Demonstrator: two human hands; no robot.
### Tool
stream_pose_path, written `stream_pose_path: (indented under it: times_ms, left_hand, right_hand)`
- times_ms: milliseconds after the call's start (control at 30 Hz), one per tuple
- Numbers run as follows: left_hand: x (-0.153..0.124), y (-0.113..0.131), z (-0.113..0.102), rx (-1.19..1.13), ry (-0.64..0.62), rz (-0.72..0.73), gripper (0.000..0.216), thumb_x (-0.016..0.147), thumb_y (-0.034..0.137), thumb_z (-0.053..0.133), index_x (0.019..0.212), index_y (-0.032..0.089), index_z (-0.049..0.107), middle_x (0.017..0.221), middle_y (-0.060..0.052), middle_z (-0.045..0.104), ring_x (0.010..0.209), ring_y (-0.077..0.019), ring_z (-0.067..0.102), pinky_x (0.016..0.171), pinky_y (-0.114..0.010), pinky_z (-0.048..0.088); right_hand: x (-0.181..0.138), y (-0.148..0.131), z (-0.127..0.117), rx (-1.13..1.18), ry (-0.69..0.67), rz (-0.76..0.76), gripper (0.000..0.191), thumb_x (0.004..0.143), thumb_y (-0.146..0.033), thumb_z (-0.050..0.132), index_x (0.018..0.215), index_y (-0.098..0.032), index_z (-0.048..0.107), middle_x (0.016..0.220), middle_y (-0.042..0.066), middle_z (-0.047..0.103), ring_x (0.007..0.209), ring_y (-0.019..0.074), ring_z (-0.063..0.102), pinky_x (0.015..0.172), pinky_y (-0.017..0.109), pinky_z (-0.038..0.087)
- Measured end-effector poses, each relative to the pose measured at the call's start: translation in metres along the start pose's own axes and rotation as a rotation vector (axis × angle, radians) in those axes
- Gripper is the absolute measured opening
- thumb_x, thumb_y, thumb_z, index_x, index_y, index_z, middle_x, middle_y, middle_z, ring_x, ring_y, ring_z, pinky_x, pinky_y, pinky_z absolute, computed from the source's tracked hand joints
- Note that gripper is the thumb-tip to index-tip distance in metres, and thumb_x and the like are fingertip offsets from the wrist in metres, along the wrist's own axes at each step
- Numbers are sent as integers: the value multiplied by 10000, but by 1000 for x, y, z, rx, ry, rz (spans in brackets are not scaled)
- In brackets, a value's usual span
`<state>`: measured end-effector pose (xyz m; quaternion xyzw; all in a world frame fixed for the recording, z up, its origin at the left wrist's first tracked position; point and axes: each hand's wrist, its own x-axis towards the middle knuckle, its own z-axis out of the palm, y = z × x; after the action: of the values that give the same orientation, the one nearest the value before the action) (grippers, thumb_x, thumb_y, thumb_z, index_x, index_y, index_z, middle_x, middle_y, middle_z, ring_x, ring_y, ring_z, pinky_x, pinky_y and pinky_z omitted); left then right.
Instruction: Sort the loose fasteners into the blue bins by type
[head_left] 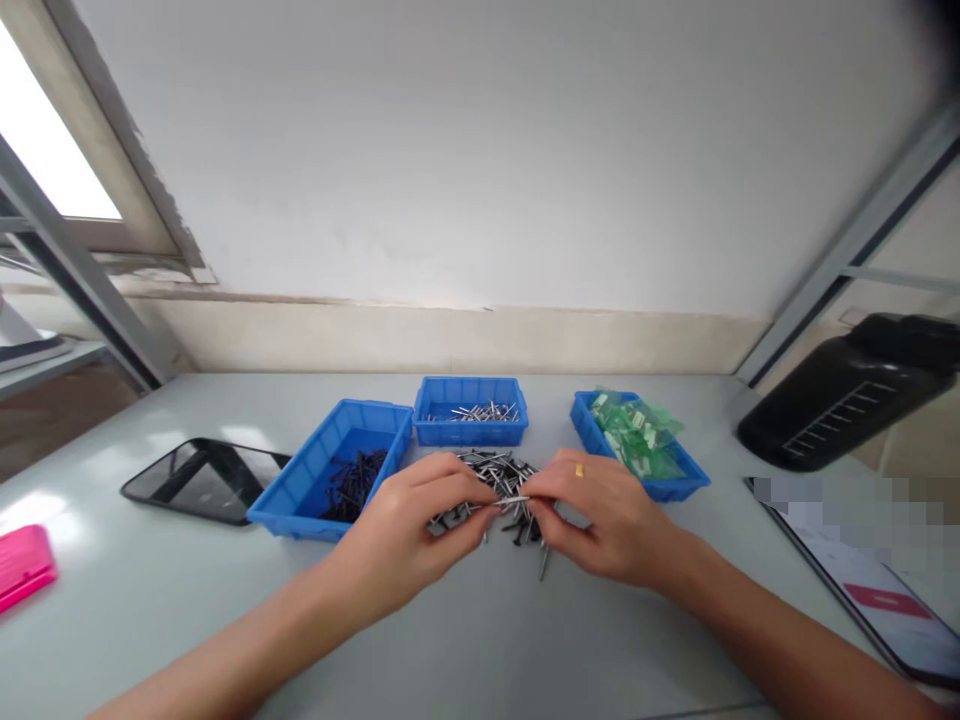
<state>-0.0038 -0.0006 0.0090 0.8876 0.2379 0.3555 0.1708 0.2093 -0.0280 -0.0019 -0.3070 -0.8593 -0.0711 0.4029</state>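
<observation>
My left hand (424, 515) and my right hand (604, 510) meet over the middle of the table, each with thumb and forefinger pinched. Between the fingertips lies a thin silver screw (514, 499), held level; its ends are covered by the fingers. Just behind and below the hands spreads a loose pile of mixed silver and black screws (491, 464), partly hidden by them. To the left, a blue bin (289, 500) holds dark screws (358, 482). Behind the pile, a second blue bin (469, 434) has silver pieces (487, 411) in it.
At the right, a blue bin (679, 490) holds green plastic bags (637, 435). A black bottle (840, 400) and a tablet with a lit screen (847, 560) are further right. A dark glossy phone-like slab (191, 482) and a pink case (24, 567) lie left. The wall (480, 180) closes the back.
</observation>
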Motion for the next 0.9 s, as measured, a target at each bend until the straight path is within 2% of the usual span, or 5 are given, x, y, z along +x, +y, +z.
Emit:
stream_pose_path:
  times_ms: [467,900]
  left_hand:
    - [-1,-3,0,64,31,5,77,845,170,573,872,174,645,829,-4,624,768,-93,587,695,-201,478]
    - [0,-3,1,26,-31,71,98,848,153,564,869,167,659,815,-18,617,755,-95,582,684,-201,480]
  right_hand:
    - [-2,3,7,-37,-178,58,167,901,-206,442,877,-137,592,657,21,594,587,128,525,550,249,371]
    - [-6,1,12,-24,-277,55,209,920,-214,403,870,-152,596,674,16,595,614,127,537,578,245,384]
